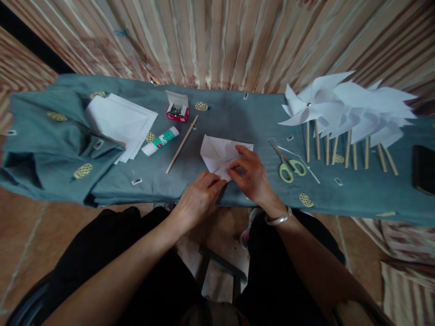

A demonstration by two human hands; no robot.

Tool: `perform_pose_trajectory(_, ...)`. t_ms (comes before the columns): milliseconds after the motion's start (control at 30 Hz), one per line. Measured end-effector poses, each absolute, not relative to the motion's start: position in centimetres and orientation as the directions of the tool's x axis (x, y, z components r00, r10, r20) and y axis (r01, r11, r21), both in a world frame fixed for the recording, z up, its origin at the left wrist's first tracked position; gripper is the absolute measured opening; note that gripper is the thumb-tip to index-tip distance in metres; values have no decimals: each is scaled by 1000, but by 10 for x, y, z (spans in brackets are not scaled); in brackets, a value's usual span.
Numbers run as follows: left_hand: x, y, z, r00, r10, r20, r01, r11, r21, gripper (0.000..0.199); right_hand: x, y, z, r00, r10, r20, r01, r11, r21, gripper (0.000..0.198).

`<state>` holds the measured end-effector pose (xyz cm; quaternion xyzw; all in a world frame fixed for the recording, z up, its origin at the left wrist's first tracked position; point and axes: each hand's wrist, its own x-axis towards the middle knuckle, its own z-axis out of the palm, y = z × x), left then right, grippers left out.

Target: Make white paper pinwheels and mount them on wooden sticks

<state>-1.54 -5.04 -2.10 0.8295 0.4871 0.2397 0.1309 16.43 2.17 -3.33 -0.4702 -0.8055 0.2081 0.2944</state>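
Observation:
A white paper sheet with cuts or creases running toward its middle lies on the cloth in front of me. My left hand pinches the sheet's near edge between thumb and fingers. Over its right part is my right hand, fingers bent and touching the paper near the centre; whether they grip it is hard to make out. A thin wooden stick rests left of the sheet. To the right lie scissors with pale green handles, partly open, beside narrow white paper strips.
A glue stick, a small red box of metal pins and a stack of white paper are on the left. Several paper pinwheels on sticks lie at right, near a dark object. The green cloth has folds at left.

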Motion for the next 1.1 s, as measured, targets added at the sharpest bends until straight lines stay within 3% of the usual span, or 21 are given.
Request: perform_pose_trajectory(1100, -13, -50, -21, 407, 881, 240, 788, -471, 396, 21, 161, 23, -37, -362, 881, 303, 631, 471, -616, 8)
